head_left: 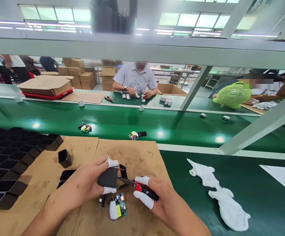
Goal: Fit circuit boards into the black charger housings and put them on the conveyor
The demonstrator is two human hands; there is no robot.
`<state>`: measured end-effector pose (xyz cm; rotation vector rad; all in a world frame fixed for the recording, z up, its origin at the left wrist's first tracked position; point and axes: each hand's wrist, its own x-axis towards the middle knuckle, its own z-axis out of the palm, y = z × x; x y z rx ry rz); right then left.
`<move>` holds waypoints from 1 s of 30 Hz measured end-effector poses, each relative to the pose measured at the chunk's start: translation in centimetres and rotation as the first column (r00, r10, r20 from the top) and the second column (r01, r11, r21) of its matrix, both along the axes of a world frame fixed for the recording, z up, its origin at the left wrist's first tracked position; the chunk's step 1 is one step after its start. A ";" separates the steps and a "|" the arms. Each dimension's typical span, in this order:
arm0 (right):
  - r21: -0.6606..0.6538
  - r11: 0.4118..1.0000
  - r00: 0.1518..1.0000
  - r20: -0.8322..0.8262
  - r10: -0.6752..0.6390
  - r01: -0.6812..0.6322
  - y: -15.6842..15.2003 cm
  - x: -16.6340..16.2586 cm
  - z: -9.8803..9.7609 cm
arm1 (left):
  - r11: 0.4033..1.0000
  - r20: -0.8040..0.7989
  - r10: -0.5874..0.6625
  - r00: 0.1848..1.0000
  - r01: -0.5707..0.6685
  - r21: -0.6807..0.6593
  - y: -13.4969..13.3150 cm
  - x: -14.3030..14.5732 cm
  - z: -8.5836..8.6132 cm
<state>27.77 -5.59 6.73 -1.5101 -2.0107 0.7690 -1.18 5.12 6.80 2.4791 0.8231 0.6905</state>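
My left hand (89, 183), with white finger cots on the fingertips, pinches a small black plastic housing (108, 177) over a sheet of brown cardboard (132, 157). My right hand (157, 200), also with white finger cots, grips a red-and-black handled tool (144, 190) whose thin tip reaches the housing's right edge, where thin wires show. A green circuit board (120, 205) lies on the cardboard just below both hands.
Several empty black housings (7, 160) lie stacked at left, one standing alone (64, 158). A white glove (221, 196) lies at right. Circuit boards (134, 135) ride the green conveyor (182, 127). Seated persons work across it; a green fan (232, 95) stands at right.
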 end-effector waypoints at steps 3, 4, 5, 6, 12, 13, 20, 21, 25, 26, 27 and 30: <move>0.046 0.999 0.998 -0.058 -0.019 0.022 0.5 1.3 0.6 | 0.998 0.077 0.065 0.995 -0.067 0.014 0.7 -2.5 1.9; 0.060 0.997 0.996 -0.069 -0.048 0.052 0.8 2.0 0.9 | 0.991 0.124 0.123 0.985 -0.128 0.034 1.1 -3.8 2.5; 0.070 0.993 0.994 -0.066 -0.087 0.091 1.2 2.9 1.1 | 0.975 0.170 0.206 0.964 -0.217 0.046 1.5 -5.0 3.1; 0.078 0.988 0.990 -0.048 -0.130 0.133 1.6 3.6 1.2 | 0.949 0.216 0.284 0.934 -0.306 0.075 1.8 -6.2 3.7; 0.143 0.962 0.926 0.269 -0.265 0.233 3.8 5.1 -0.8 | 0.896 0.331 0.398 0.855 -0.440 0.057 3.0 -7.7 5.8; 0.151 0.960 0.915 0.301 -0.270 0.234 3.9 4.9 -1.3 | 0.900 0.332 0.397 0.856 -0.434 0.043 3.4 -7.4 5.7; 0.093 0.959 0.844 0.458 -0.281 0.268 3.3 4.6 -1.7 | 0.883 0.417 0.428 0.801 -0.469 -0.005 6.1 -8.8 1.8; 0.080 0.960 0.841 0.468 -0.273 0.268 3.2 4.6 -1.5 | 0.873 0.449 0.438 0.778 -0.488 -0.006 6.2 -9.3 1.1; 0.033 0.968 0.832 0.503 -0.233 0.251 2.8 5.2 -0.1 | 0.797 0.559 0.497 0.664 -0.604 0.008 6.9 -10.9 -1.5; 0.009 0.971 0.841 0.499 -0.210 0.238 2.7 5.6 0.3 | 0.775 0.575 0.510 0.640 -0.632 0.016 7.0 -11.2 -2.0; -0.016 0.974 0.853 0.485 -0.191 0.227 2.5 6.1 0.6 | 0.754 0.590 0.519 0.619 -0.657 0.026 7.2 -11.5 -2.3; -0.062 0.968 0.900 0.386 -0.202 0.244 1.2 8.7 0.0 | 0.695 0.636 0.528 0.563 -0.716 0.057 7.8 -12.3 -2.7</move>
